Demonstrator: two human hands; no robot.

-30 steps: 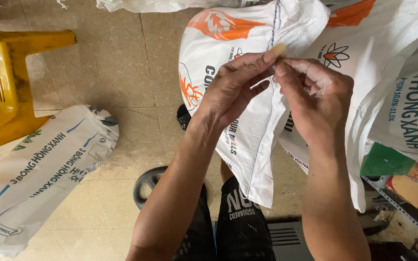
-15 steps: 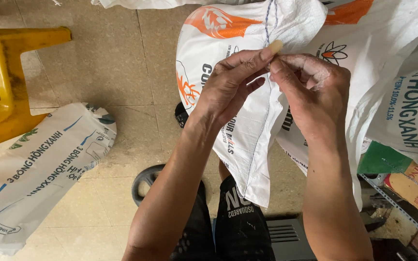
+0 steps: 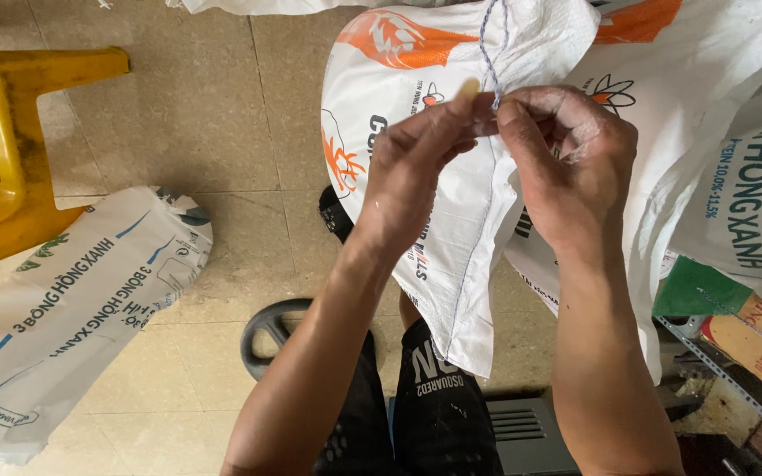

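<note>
Two hands pinching one blue-white thread (image 3: 490, 44), left hand (image 3: 416, 167) and right hand (image 3: 566, 163) both closed on it, one white sack (image 3: 451, 238) beneath, one yellow stool (image 3: 2, 150) at nine o'clock, one more sack (image 3: 72, 308) at eight o'clock

White sack (image 3: 451, 220), orange print; yellow stool (image 3: 11, 150).

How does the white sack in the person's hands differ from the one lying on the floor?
The held sack hangs draped in front of the person and carries orange prints; the floor sack lies flat on the tiles with blue and green markings. Both hands pinch a thread at the held sack; nothing touches the floor sack. Both are white woven bags.
</note>
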